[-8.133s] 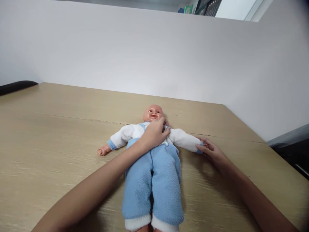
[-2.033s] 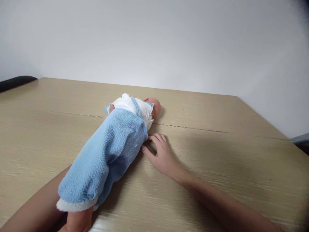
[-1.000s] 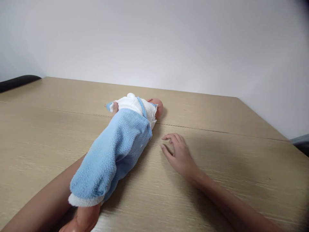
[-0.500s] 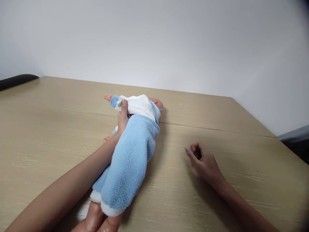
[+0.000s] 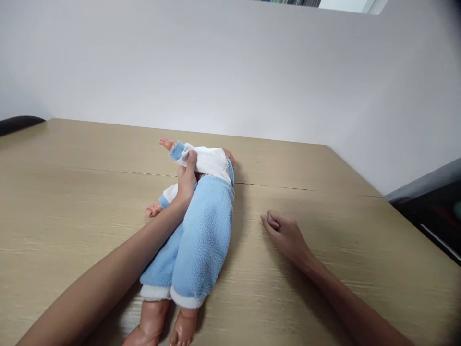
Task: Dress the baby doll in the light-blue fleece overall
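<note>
A baby doll (image 5: pixel 205 235) in light blue fleece trousers and a white top with blue cuffs lies on its side on the table, feet toward me and head at the far end. My left hand (image 5: pixel 188 180) is closed around the doll at its chest and upper arm, thumb over the white sleeve; the fingers are hidden. Most of the doll's head is hidden behind its shoulder. To the right of the doll, apart from it, my right hand (image 5: pixel 284 235) rests at the table with fingers curled in and nothing visible in them.
The wooden table (image 5: pixel 342 230) has a seam across it and meets a pale wall (image 5: pixel 216 72) at the back. A black curved object (image 5: pixel 21 123) shows at the left edge, and dark items (image 5: pixel 432 211) stand beyond the table's right edge.
The doll has rolled a little toward its back, so its lower arm and both legs show more. My right hand has curled tighter. The camera view has tilted up and shifted right.
</note>
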### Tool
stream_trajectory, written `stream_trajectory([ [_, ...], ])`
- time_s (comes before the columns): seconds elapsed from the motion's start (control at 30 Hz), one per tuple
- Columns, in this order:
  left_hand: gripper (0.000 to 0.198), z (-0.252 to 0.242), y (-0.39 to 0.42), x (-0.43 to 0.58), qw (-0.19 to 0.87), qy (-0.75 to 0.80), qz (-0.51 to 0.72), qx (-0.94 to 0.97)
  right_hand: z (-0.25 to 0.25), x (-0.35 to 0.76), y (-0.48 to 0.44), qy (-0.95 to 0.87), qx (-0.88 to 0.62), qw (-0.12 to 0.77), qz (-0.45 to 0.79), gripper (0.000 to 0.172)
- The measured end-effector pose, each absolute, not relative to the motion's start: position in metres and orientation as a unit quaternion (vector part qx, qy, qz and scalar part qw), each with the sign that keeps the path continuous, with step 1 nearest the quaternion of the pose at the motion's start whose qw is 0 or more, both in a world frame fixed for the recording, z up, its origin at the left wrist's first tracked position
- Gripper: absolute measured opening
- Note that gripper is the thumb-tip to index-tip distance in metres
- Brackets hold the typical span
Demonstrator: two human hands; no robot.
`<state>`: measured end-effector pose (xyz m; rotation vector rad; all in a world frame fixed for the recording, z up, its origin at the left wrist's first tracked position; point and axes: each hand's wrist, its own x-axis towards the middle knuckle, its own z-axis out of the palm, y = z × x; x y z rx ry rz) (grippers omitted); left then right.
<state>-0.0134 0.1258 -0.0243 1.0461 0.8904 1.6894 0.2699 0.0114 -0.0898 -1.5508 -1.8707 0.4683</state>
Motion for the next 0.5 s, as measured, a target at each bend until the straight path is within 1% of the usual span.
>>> stream_trajectory([
  [0.07, 0.055, -0.022, 0.125, -0.008, 0.453, 0.359, 0.699, 0.421, -0.089, 0.269, 0.012, -0.715, -0.588, 0.333, 0.178, 0.048],
  [0.2, 0.057, -0.017, 0.123, 0.005, 0.442, 0.357, 0.681, 0.463, -0.088, 0.267, 0.012, -0.713, -0.585, 0.341, 0.182, 0.049],
  [0.3, 0.05, -0.016, 0.119, 0.014, 0.41, 0.379, 0.657, 0.506, -0.087, 0.267, 0.011, -0.706, -0.586, 0.35, 0.187, 0.049],
  [0.4, 0.04, -0.015, 0.116, 0.026, 0.368, 0.419, 0.598, 0.576, -0.086, 0.266, 0.011, -0.695, -0.593, 0.361, 0.188, 0.049],
  [0.5, 0.038, -0.01, 0.114, 0.041, 0.298, 0.463, 0.505, 0.664, -0.083, 0.264, 0.012, -0.648, -0.586, 0.422, 0.243, 0.042],
])
